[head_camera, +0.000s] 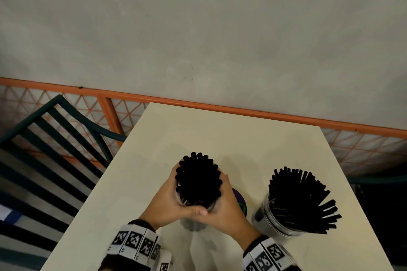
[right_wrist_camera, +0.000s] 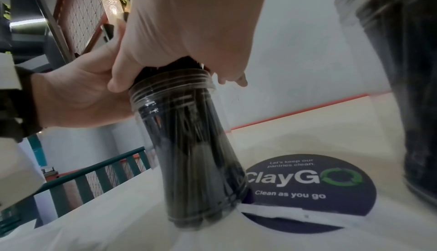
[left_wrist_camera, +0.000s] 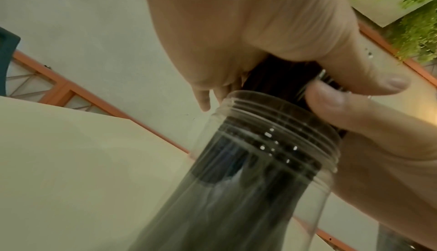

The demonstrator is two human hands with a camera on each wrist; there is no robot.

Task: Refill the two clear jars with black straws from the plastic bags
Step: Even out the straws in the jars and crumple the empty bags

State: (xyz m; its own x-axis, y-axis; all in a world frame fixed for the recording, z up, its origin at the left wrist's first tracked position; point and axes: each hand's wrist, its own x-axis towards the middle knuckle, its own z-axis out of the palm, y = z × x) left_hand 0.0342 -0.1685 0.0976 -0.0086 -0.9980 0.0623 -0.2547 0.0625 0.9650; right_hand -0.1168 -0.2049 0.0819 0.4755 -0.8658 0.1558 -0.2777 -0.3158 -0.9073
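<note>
A thick bundle of black straws [head_camera: 198,180] stands in a clear jar [head_camera: 191,224] at the middle of the cream table [head_camera: 220,134]. My left hand [head_camera: 169,198] and right hand [head_camera: 226,202] curl round the bundle just above the jar's threaded mouth [left_wrist_camera: 279,117], with the thumbs meeting at the front. In the right wrist view the jar [right_wrist_camera: 196,152] stands tilted on the table, dark with straws to its base. A second clear jar [head_camera: 284,224] stands to the right, and its black straws [head_camera: 301,198] fan outward.
A round purple "ClayGO" sticker [right_wrist_camera: 307,186] lies on the table between the jars. Clear plastic film [head_camera: 198,246] lies in front of the held jar. A dark green slatted chair [head_camera: 55,138] stands left of the table. An orange mesh railing [head_camera: 242,112] runs behind it.
</note>
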